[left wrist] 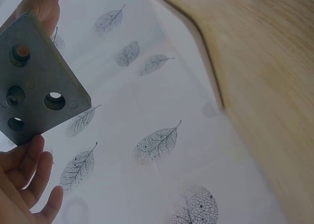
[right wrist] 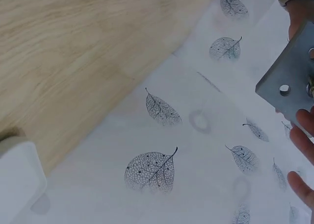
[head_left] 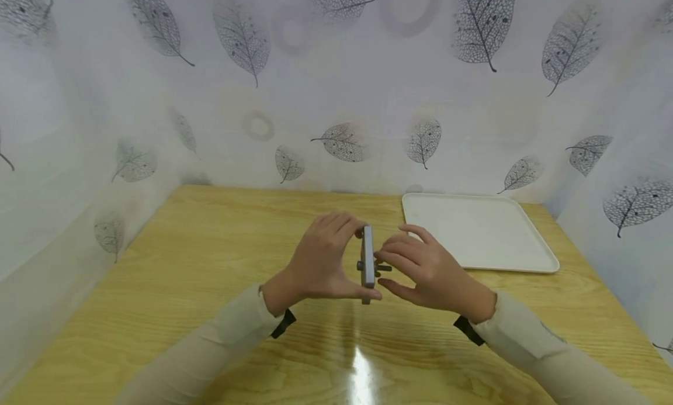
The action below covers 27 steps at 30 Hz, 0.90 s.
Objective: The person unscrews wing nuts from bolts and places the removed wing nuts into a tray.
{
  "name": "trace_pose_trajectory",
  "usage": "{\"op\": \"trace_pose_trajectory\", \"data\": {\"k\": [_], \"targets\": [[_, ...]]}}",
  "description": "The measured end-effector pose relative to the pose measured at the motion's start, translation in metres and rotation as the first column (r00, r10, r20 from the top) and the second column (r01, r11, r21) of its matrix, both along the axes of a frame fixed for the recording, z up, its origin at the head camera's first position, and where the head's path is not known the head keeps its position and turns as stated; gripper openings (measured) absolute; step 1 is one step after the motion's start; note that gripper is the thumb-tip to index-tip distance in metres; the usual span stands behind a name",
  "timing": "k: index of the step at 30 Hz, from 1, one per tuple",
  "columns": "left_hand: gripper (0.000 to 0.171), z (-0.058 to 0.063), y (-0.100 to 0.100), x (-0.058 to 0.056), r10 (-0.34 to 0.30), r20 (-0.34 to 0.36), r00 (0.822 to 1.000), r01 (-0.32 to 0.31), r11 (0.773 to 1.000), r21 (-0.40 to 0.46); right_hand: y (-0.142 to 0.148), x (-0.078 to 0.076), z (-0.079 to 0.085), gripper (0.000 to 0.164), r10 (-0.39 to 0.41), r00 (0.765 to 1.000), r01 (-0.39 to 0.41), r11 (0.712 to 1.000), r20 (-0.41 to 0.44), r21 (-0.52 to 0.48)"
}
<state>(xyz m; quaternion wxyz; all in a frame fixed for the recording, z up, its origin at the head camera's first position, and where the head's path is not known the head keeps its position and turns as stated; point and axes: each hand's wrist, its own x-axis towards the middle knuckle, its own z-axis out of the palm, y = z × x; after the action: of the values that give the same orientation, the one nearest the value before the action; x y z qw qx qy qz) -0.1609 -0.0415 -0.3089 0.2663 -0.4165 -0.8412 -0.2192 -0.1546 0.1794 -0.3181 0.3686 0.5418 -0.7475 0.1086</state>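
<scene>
My left hand (head_left: 322, 259) grips a thick grey metal plate (head_left: 368, 256) by opposite edges, fingers at the far edge and thumb at the near one. The plate stands on edge above the table, and the left wrist view shows several holes in it. A bolt (head_left: 386, 268) runs through it, its head (left wrist: 14, 97) in one hole and its shank pointing right. Close by that shank is my right hand (head_left: 428, 270), index fingertip near the plate and thumb apart below. A small brass-coloured piece (right wrist: 311, 89) sits around the bolt, partly out of the right wrist view.
A white tray (head_left: 478, 232) lies at the back right of the wooden table (head_left: 236, 235). Behind and at both sides hangs a pale curtain (head_left: 342, 78) with a leaf print.
</scene>
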Motion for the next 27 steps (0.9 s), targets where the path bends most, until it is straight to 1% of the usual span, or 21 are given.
{"op": "trace_pose_trajectory", "data": {"k": [3, 6, 8, 11, 13, 16, 19, 21, 24, 27], "targets": [[0.093, -0.0007, -0.0002, 0.0000, 0.001, 0.005, 1.000, -0.001, 1.000, -0.004, -0.0009, 0.0013, 0.0005, 0.029, 0.024, 0.991, -0.022, 1.000, -0.134, 0.015], [0.093, -0.0011, -0.0005, 0.0001, 0.000, 0.011, 1.000, 0.000, 1.000, -0.003, -0.0016, 0.0027, 0.0003, 0.023, 0.070, 0.975, -0.068, 0.998, -0.211, 0.017], [0.093, -0.0012, -0.0007, 0.0001, -0.001, 0.012, 1.000, 0.001, 1.000, -0.001, -0.0018, 0.0037, -0.0003, 0.021, 0.104, 0.967, -0.102, 0.995, -0.232, 0.019], [0.093, -0.0012, -0.0008, -0.0001, -0.004, 0.007, 1.000, 0.004, 1.000, 0.003, -0.0019, 0.0043, -0.0005, 0.020, 0.145, 0.964, -0.147, 0.989, -0.225, 0.008], [0.093, -0.0014, -0.0007, -0.0003, -0.009, 0.001, 1.000, 0.009, 1.000, 0.005, -0.0018, 0.0044, 0.0004, 0.021, 0.160, 0.971, -0.166, 0.986, -0.178, -0.018], [0.093, -0.0021, -0.0006, -0.0010, -0.019, -0.008, 1.000, 0.019, 1.000, 0.010, -0.0018, 0.0031, 0.0025, 0.023, 0.177, 0.983, -0.180, 0.981, -0.039, -0.074], [0.093, -0.0025, -0.0003, -0.0014, -0.029, -0.014, 0.999, 0.029, 0.999, 0.017, -0.0013, 0.0010, 0.0029, 0.029, 0.168, 0.981, -0.157, 0.981, 0.100, -0.109], [0.092, -0.0029, -0.0001, -0.0014, -0.032, -0.016, 0.999, 0.032, 0.999, 0.020, -0.0007, -0.0001, 0.0019, 0.033, 0.150, 0.975, -0.134, 0.985, 0.164, -0.106], [0.093, -0.0030, 0.0000, -0.0013, -0.031, -0.013, 0.999, 0.032, 0.999, 0.024, -0.0001, -0.0011, -0.0003, 0.036, 0.121, 0.971, -0.107, 0.991, 0.205, -0.082], [0.093, -0.0025, 0.0000, -0.0006, -0.029, -0.008, 1.000, 0.029, 0.999, 0.025, -0.0006, -0.0010, -0.0021, 0.036, 0.105, 0.975, -0.094, 0.994, 0.196, -0.063]]}}
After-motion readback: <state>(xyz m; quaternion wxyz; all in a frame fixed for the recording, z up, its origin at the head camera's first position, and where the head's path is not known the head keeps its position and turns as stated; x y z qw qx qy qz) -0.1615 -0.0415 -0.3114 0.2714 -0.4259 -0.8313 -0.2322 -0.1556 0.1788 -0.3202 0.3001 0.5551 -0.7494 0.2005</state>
